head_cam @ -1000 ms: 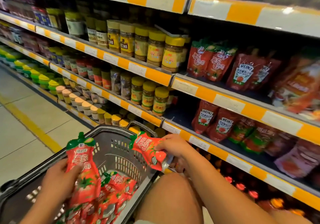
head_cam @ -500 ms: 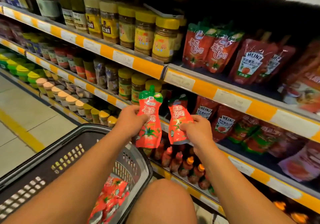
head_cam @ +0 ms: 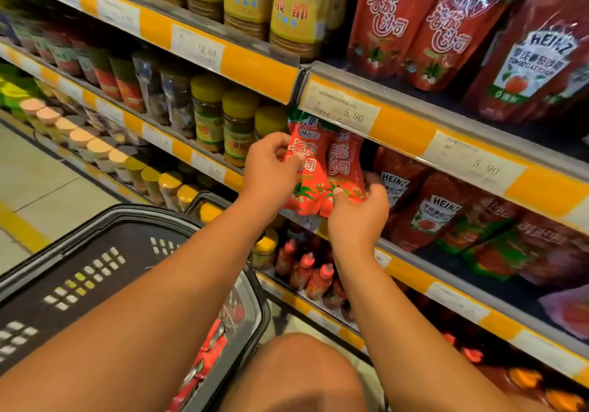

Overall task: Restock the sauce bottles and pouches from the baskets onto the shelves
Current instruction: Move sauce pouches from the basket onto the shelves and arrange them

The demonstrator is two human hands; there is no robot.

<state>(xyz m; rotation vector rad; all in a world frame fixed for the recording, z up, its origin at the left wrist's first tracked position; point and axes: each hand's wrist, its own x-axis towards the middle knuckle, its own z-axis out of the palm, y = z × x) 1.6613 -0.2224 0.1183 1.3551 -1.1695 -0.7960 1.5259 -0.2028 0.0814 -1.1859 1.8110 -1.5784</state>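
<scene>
Both hands are raised in front of the shelves, each gripping a red tomato sauce pouch. Left hand [head_cam: 272,164] has its fingers curled round the left pouch [head_cam: 307,169] at mid-height, thumb across the printed front. Right hand [head_cam: 358,212] pinches the right pouch [head_cam: 345,159] from below, thumb pressed on its lower front and fingers behind. Side by side and touching, the two pouches stand upright, their green tops just under the yellow price strip [head_cam: 404,131] of the upper shelf, in front of the opening of the middle shelf [head_cam: 411,271]. Heinz ketchup pouches [head_cam: 430,210] stand on that shelf just right of the hands; jars with yellow lids [head_cam: 237,124] stand to the left. More red pouches of the same kind [head_cam: 408,22] lean on the shelf above. Below the arms sits a black basket [head_cam: 105,252], with red pouches [head_cam: 207,348] lying inside near its right wall. Small red-capped bottles [head_cam: 306,271] fill the shelf beneath the hands.
</scene>
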